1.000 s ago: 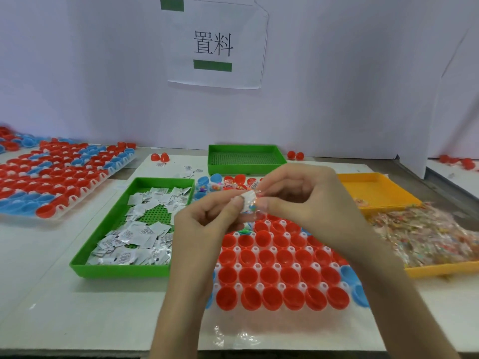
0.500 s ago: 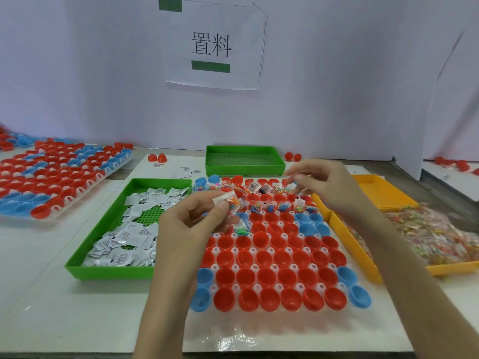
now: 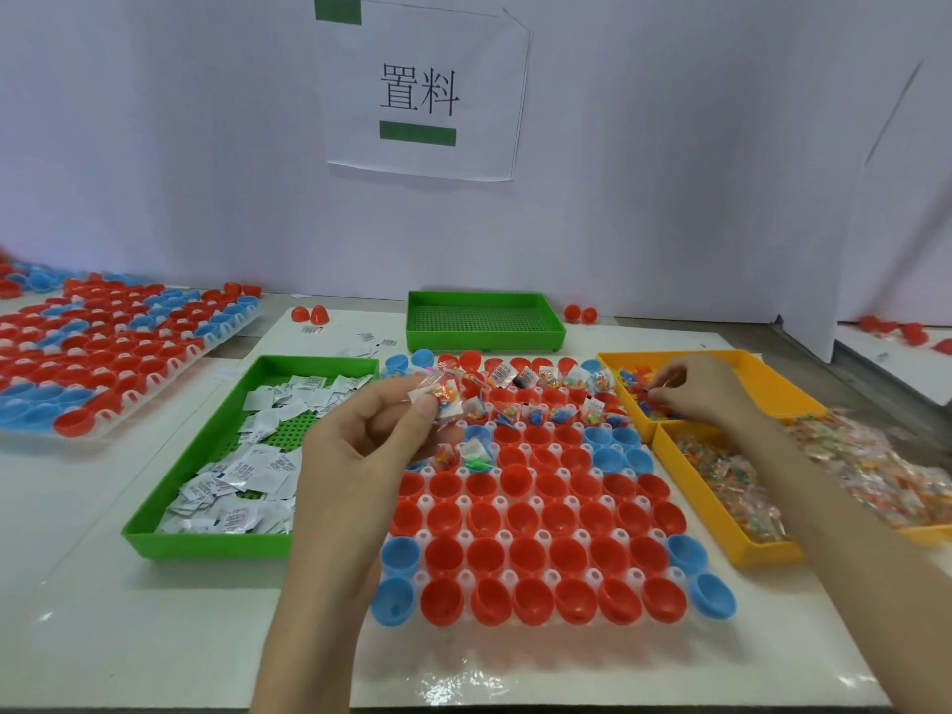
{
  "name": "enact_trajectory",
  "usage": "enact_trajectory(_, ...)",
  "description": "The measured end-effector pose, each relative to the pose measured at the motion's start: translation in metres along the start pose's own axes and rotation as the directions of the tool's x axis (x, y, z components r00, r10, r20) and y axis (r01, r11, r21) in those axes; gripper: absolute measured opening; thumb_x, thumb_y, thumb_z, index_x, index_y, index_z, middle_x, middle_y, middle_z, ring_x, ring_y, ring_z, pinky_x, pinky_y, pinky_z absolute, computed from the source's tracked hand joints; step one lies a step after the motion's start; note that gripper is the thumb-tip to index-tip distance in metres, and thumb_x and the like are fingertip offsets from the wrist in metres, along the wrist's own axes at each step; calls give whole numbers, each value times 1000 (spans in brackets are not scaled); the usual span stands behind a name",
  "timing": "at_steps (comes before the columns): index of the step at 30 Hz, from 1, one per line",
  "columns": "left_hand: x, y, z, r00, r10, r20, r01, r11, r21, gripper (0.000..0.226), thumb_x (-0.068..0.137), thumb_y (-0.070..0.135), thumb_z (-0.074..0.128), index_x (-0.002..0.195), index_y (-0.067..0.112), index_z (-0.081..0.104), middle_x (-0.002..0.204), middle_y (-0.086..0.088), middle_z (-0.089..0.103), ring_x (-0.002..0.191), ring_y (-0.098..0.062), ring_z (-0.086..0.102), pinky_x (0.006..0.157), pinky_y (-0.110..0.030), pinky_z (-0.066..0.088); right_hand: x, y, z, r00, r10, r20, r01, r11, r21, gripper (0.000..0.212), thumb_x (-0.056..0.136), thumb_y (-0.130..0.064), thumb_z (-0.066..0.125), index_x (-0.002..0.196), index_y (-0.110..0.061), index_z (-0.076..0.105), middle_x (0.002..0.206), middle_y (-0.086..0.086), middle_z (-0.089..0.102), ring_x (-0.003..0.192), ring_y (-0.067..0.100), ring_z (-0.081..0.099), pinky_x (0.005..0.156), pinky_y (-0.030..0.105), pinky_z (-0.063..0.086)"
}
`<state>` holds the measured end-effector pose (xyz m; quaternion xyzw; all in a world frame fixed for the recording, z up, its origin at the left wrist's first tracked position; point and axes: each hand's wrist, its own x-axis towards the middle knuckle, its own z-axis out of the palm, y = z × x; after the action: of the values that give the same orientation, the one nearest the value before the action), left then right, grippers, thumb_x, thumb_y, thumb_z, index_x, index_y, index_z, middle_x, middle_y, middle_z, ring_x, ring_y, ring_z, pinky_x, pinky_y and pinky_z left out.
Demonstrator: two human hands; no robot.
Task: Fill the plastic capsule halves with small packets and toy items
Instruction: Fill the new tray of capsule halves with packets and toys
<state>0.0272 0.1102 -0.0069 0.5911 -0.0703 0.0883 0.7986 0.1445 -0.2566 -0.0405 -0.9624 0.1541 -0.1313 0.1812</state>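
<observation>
Moved: the right hand (image 3: pixel 706 389) has left the far rows of the capsule rack (image 3: pixel 422 502) and now reaches into the far compartment of the orange tray (image 3: pixel 721 538).
Right grip: fingers curled down among the small toy pieces (image 3: pixel 636 379); whether they already pinch 1 cannot be told.
Left grip: the left hand (image 3: pixel 360 456) pinches a small packet bundle (image 3: pixel 440 399) between thumb and fingertips, above the rack's far left corner.
Bundle axis: it appears to run roughly left to right, tipped down at the right, flat face toward the camera.
Doing it well: lift just 1 toy piece, keep the bundle tight, then drop them together into the next empty capsule half (image 3: pixel 515 476) in the barely started row.
</observation>
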Motion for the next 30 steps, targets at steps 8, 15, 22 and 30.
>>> enact_trajectory(8,-1,-1,8,999,9,32,-10,1000,22,26,84,23,68,109,17,72,85,-6,79,84,-16,77,77,-21,59,-27,-26,-29,989,25,-146,26,942,334,14,98,-17,60,98,-13,74,97,10,74,77,17,64,71,35,51)
enact_trajectory(15,-4,-2,16,999,14,34,-14,1000,7,21,77,29,71,93,17,78,83,-8,78,81,-19,76,71,-19,57,-123,-111,-63,980,-150,-127,188,522,832,19,97,-10,60,96,-23,75,85,-7,77,79,7,72,70,15,56)
enact_trajectory(22,-11,2,21,997,27,69,-28,1000,3,20,73,33,72,90,25,80,85,-5,79,82,-16,76,72,-18,56,-180,-151,-42,975,-124,-183,216,360,908,20,96,-10,62,94,-23,77,86,-4,76,74,11,73,76,22,59)
enact_trajectory(30,-12,4,22,989,59,138,-73,993,95,19,74,30,76,92,25,80,83,-2,77,82,-19,74,75,-26,59,-188,-157,-25,950,-240,-201,288,417,862,21,93,-12,67,97,-28,79,96,-12,76,90,6,72,75,18,56)
